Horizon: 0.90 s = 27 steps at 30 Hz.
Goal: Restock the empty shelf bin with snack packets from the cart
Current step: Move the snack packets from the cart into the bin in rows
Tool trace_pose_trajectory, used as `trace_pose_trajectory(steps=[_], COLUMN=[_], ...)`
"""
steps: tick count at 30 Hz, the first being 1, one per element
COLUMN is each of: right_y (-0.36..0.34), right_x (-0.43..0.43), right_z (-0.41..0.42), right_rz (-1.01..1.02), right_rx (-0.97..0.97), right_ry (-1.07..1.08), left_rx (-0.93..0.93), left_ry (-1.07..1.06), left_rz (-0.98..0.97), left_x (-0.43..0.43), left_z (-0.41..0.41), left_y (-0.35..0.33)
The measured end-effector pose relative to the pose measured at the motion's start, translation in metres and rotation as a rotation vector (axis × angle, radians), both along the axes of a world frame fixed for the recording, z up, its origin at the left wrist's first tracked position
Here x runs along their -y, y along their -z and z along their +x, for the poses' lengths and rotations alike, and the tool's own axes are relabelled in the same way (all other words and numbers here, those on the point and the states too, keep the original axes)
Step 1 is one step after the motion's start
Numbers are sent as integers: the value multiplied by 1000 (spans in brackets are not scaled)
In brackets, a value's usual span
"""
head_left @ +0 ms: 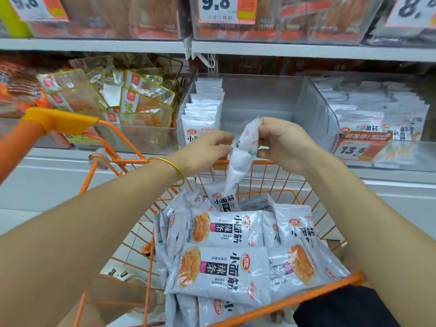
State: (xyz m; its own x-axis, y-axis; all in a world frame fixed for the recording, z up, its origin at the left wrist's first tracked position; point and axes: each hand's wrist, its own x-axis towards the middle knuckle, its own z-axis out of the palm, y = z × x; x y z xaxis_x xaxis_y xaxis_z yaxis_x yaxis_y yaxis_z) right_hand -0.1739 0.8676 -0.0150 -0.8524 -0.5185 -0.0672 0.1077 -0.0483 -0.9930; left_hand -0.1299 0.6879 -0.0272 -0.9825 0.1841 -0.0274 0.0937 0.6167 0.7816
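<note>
Head view: both hands were up over the cart (306, 295), right in front of the shelf. The right hand (284, 143) pinched the top of one packet (243, 152), held edge-on, and the left hand (206, 148) pinched its near edge, probably to stand it upright for filing in. Behind it, the bin (259, 100) had just a short row of packets (204, 109) standing against its left wall, the rest bare. A pile of packets (224, 265) lay flat in the cart, so there was plenty left to load.

Arms extended, left hand (207, 147) and right hand (284, 145) pinch one packet (243, 152).
</note>
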Motion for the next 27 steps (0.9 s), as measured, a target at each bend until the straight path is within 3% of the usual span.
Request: trace_pose_trajectory(steps=[8, 12, 16, 18, 22, 24, 27], right_y=[2, 3, 2, -1, -2, -3, -5], right_x=[19, 29, 29, 28, 38, 42, 46], right_z=[-11, -11, -11, -8, -6, -14, -29], right_rz=[-372, -354, -388, -312, 106, 91, 52], right_rx=[246, 283, 320, 268, -136, -165, -151], right_ry=[17, 135, 210, 148, 167, 282, 392], left_rx=[41, 7, -102, -128, -169, -270, -451], left_ry=[-111, -126, -301, -344, -357, -412, -511], left_rz=[330, 308, 282, 286, 282, 163, -400], left_x=[-7, -1, 6, 8, 10, 18, 41], left_z=[2, 3, -7, -11, -16, -21, -30], left_y=[-13, -13, -12, -13, -25, -30, -26])
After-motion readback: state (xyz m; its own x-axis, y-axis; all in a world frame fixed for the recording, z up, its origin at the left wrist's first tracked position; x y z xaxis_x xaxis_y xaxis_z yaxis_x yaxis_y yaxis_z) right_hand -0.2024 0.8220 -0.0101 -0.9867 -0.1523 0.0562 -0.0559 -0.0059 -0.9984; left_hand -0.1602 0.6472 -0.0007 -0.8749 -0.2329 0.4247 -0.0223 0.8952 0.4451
